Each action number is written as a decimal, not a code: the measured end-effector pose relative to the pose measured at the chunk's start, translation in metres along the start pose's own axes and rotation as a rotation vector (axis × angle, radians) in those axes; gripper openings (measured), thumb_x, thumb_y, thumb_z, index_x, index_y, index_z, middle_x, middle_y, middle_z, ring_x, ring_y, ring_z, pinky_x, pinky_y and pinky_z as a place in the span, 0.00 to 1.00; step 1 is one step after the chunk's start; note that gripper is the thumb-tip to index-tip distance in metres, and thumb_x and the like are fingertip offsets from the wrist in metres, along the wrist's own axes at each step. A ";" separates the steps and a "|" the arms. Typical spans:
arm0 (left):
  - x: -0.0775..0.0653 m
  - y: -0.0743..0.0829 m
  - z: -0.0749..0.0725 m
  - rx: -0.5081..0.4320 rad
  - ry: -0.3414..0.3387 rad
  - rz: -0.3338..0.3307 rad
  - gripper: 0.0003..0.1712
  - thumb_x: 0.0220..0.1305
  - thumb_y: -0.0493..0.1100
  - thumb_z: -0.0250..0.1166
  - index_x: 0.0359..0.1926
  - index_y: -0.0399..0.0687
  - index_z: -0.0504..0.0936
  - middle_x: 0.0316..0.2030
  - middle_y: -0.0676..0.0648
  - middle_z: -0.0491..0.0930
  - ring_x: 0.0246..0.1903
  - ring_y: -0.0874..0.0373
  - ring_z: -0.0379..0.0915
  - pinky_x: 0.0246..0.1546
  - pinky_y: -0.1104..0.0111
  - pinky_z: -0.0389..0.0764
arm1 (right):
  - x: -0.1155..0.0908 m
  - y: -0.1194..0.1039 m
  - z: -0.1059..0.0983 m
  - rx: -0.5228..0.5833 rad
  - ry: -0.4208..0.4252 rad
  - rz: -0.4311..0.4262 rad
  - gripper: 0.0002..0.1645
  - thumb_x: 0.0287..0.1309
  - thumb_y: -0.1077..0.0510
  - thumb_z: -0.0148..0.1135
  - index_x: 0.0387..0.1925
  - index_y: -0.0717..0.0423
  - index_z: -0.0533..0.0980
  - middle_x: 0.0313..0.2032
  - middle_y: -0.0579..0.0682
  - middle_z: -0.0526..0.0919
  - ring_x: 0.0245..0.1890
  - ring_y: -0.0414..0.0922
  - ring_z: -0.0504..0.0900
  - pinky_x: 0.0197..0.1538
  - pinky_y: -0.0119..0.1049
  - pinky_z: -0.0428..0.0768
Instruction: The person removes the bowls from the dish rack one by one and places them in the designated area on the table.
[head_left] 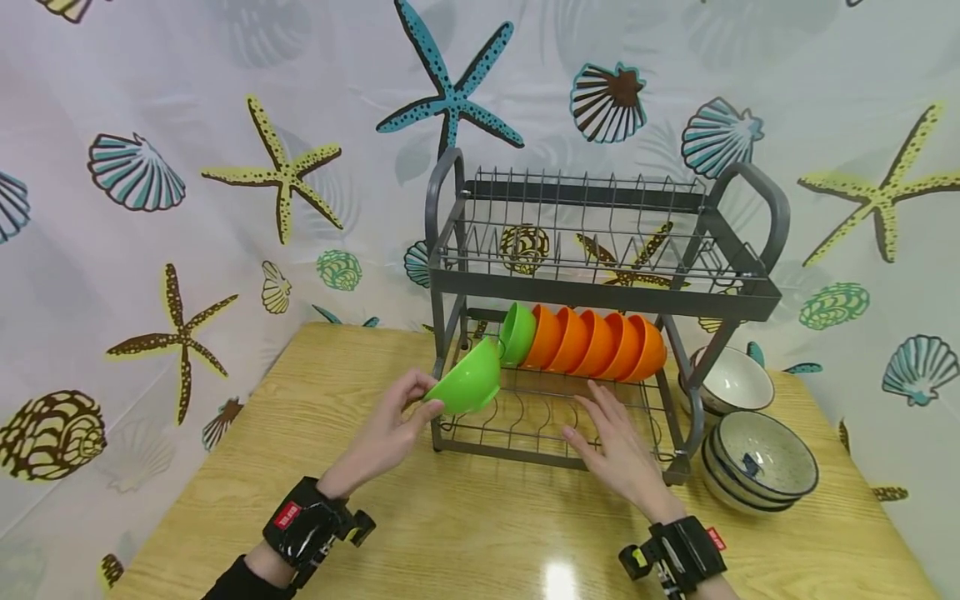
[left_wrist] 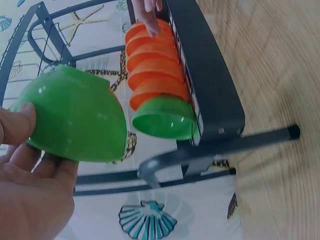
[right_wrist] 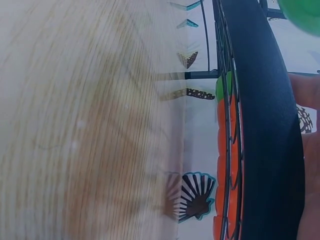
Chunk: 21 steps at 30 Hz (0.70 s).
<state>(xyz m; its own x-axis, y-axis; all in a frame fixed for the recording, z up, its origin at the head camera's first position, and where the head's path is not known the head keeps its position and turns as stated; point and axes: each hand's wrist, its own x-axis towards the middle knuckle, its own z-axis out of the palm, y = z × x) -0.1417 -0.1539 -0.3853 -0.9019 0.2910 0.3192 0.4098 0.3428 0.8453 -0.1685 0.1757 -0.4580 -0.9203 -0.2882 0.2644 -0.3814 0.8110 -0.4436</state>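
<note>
My left hand (head_left: pixel 395 422) pinches a green bowl (head_left: pixel 468 379) between thumb and fingers. The bowl is tilted on its side at the left front of the dish rack's lower tier. In the left wrist view, the same green bowl (left_wrist: pixel 75 117) shows its outer side, with the thumb pressed against it. A second green bowl (head_left: pixel 517 335) stands on edge in the lower tier, beside a row of several orange bowls (head_left: pixel 596 346). My right hand (head_left: pixel 617 446) hovers before the lower tier with fingers spread, holding nothing. In the right wrist view only part of that hand (right_wrist: pixel 307 150) shows.
The two-tier dark dish rack (head_left: pixel 600 292) stands on a wooden table (head_left: pixel 480 525). To its right are stacked patterned bowls (head_left: pixel 765 458) and a white bowl (head_left: pixel 731 379) behind them. A shell-and-starfish printed cloth (head_left: pixel 360 50) hangs behind.
</note>
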 end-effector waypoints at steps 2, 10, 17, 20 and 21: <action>-0.008 -0.001 -0.008 0.041 0.002 0.013 0.07 0.70 0.34 0.59 0.48 0.39 0.75 0.45 0.42 0.86 0.47 0.56 0.83 0.55 0.63 0.81 | 0.000 0.000 0.001 -0.005 -0.004 -0.001 0.37 0.71 0.41 0.54 0.72 0.58 0.66 0.77 0.64 0.55 0.76 0.67 0.54 0.74 0.71 0.56; -0.033 -0.011 -0.036 0.183 0.049 0.103 0.06 0.68 0.32 0.61 0.45 0.39 0.77 0.42 0.45 0.87 0.45 0.65 0.82 0.52 0.68 0.82 | 0.000 -0.001 0.003 -0.008 -0.008 -0.006 0.38 0.72 0.41 0.54 0.72 0.59 0.66 0.77 0.64 0.55 0.76 0.66 0.54 0.77 0.68 0.53; -0.043 -0.024 -0.059 0.354 0.115 0.135 0.08 0.66 0.30 0.63 0.44 0.42 0.78 0.40 0.45 0.87 0.44 0.61 0.83 0.43 0.67 0.83 | 0.000 -0.002 0.003 -0.012 -0.006 -0.006 0.38 0.71 0.40 0.54 0.72 0.59 0.66 0.77 0.64 0.55 0.77 0.66 0.54 0.77 0.68 0.53; -0.039 -0.035 -0.063 0.446 0.120 0.104 0.08 0.66 0.30 0.64 0.44 0.42 0.78 0.41 0.43 0.87 0.37 0.58 0.82 0.35 0.70 0.80 | 0.000 -0.001 0.003 -0.013 -0.005 -0.004 0.38 0.71 0.40 0.54 0.72 0.60 0.65 0.77 0.64 0.55 0.77 0.66 0.54 0.77 0.68 0.52; -0.037 -0.040 -0.063 0.487 0.118 0.094 0.08 0.65 0.30 0.64 0.44 0.42 0.78 0.40 0.42 0.88 0.34 0.59 0.81 0.32 0.72 0.79 | 0.000 -0.001 0.003 -0.013 -0.004 -0.003 0.38 0.72 0.40 0.54 0.72 0.60 0.65 0.77 0.64 0.55 0.77 0.66 0.54 0.77 0.67 0.52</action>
<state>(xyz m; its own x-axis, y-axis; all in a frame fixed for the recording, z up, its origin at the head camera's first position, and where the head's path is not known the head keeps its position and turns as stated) -0.1329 -0.2350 -0.4035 -0.8561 0.2471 0.4539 0.4802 0.7051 0.5218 -0.1679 0.1734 -0.4602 -0.9196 -0.2926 0.2620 -0.3828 0.8170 -0.4313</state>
